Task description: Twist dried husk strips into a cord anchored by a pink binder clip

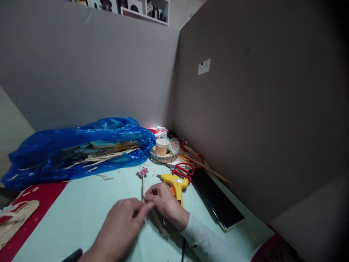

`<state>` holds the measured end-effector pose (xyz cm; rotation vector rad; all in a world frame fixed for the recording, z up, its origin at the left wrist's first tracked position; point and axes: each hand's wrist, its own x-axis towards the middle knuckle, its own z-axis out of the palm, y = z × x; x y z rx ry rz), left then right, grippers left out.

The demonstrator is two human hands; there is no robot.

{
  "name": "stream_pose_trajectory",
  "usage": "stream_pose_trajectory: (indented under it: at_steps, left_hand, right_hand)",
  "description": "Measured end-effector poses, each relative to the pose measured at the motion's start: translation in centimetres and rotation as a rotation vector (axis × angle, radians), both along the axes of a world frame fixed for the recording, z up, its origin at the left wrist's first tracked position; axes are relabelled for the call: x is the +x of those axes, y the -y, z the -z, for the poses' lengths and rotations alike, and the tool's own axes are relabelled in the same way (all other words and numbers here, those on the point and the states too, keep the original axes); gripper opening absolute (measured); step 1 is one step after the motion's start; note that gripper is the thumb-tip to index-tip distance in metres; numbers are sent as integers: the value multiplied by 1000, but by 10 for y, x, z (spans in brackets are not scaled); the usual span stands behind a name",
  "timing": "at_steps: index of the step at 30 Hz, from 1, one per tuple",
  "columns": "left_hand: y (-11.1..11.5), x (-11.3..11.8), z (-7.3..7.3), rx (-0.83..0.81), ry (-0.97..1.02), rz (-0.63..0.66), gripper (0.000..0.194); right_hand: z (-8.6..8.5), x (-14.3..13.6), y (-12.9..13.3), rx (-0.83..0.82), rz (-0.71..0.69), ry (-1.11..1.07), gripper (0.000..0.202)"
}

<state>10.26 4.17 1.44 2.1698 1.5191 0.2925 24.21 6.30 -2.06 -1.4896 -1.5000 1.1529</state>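
A narrow braided strip (pixel 143 185) of pale dried fibre runs toward me from a pink binder clip (pixel 143 172) on the table. Both hands meet at its near part. My right hand (pixel 163 202) pinches the strip between thumb and fingers. Close against it, my left hand (pixel 122 225) has its fingers curled and thumb stretched toward the strip; it is slightly blurred, and what its fingertips hold is hidden. Loose fibre ends (pixel 160 226) hang below the hands. A yellow glue gun (pixel 176 183) lies just beyond my right hand.
A blue plastic bag (pixel 81 136) of dried strips lies at the back left. Red-handled scissors (pixel 183 171), a paper cup (pixel 162 147) in a woven basket (pixel 174 148) and a black tablet (pixel 215 198) are on the right. Woven sandals (pixel 19 222) lie at the left. Grey partitions (pixel 109 72) stand behind.
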Motion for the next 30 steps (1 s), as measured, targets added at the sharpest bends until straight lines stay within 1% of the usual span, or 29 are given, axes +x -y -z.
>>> stream_pose_trajectory:
  at_steps: [2, 4, 5, 7, 9, 11, 16, 18, 20, 22, 24, 27, 30]
  left_hand:
    - [-17, -10, 3, 26, 175, -104, 38]
    - [-29, -14, 12, -200, 399, -104, 30]
    - [-33, -14, 16, -300, 520, -73, 27]
    - [-34, -12, 24, -487, 713, -52, 27]
    - [-33, -9, 29, -599, 806, -66, 29]
    - [-33, -9, 31, -637, 817, -99, 31]
    - [-36, -10, 35, -577, 758, -158, 35]
    - [-36, -8, 38, -533, 732, -177, 37]
    - [-36, -6, 40, -485, 704, -196, 35]
    - [-35, -4, 40, -436, 679, -213, 33]
    - [-34, -4, 39, -384, 656, -222, 32]
    - [-34, -4, 38, -306, 634, -214, 32]
    - [-35, -4, 38, -260, 638, -198, 30]
  right_hand:
    - [0, 1, 1, 5, -8, -28, 19]
    - [0, 0, 2, -4, -24, -57, 21]
    - [1, 0, 2, -12, -33, -68, 21]
    - [2, -1, 1, -24, -45, -75, 20]
    - [3, -1, 1, -22, -48, -50, 20]
    - [3, -1, 1, -1, -48, -3, 19]
    - [-3, -1, 8, 93, -70, 126, 21]
    - [-6, -1, 13, 159, -82, 264, 22]
    - [-9, -1, 17, 223, -88, 460, 23]
    - [-11, -1, 19, 255, -83, 641, 25]
    - [-13, -2, 21, 262, -87, 768, 28]
    - [-15, -4, 24, 281, -91, 839, 26]
    - [-17, -6, 28, 321, -103, 830, 25]
